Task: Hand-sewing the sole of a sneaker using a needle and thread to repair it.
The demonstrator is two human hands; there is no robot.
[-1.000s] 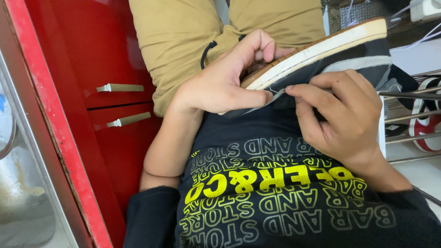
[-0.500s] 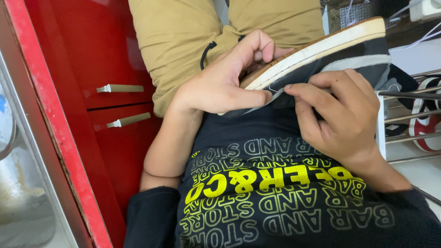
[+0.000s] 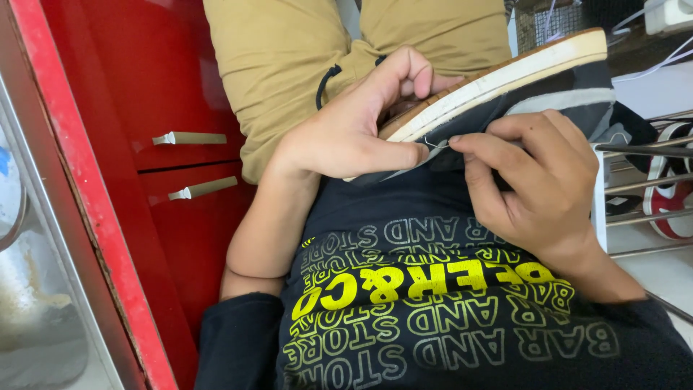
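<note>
Nothing has shifted; left hand grips white-soled dark shoe; right hand pinches seemingly a needle.

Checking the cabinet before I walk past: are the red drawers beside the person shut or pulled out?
Shut. Both drawers sit flush with the red cabinet front, handles level with each other; only thin seams show between them.

I sat in what looked like a small shoe-repair workshop: a red drawer cabinet beside me, shoes on a wire rack.
</note>
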